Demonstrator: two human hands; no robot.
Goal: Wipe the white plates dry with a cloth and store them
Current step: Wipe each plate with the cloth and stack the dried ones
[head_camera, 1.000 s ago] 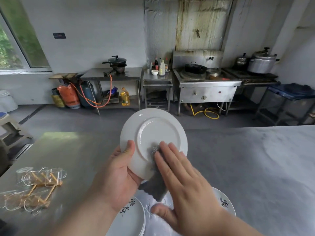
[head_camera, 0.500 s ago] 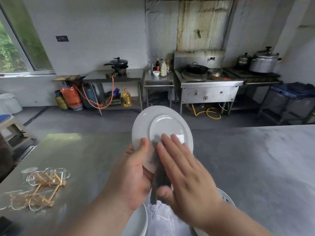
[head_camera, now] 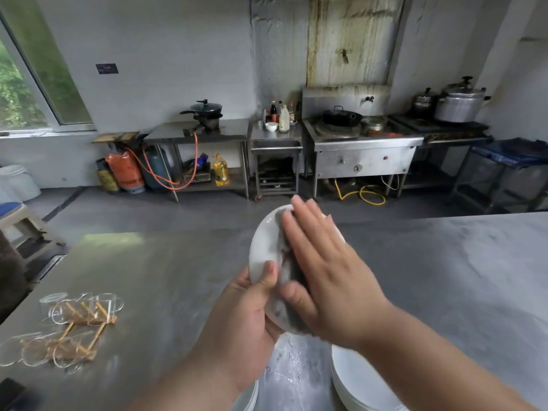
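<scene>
Head cam: left hand [head_camera: 243,324] grips the plate [head_camera: 262,247] edge, flat right hand [head_camera: 329,280] presses cloth [head_camera: 284,262] on it; probably wipe the rim too.

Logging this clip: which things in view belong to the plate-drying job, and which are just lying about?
In the job: white plate, gripped by the left hand; grey cloth, pressed on it by the right hand; right plate stack; left plate stack.
Lying about: glass cups on the steel table; oil bottle; wok; large pot.
</scene>
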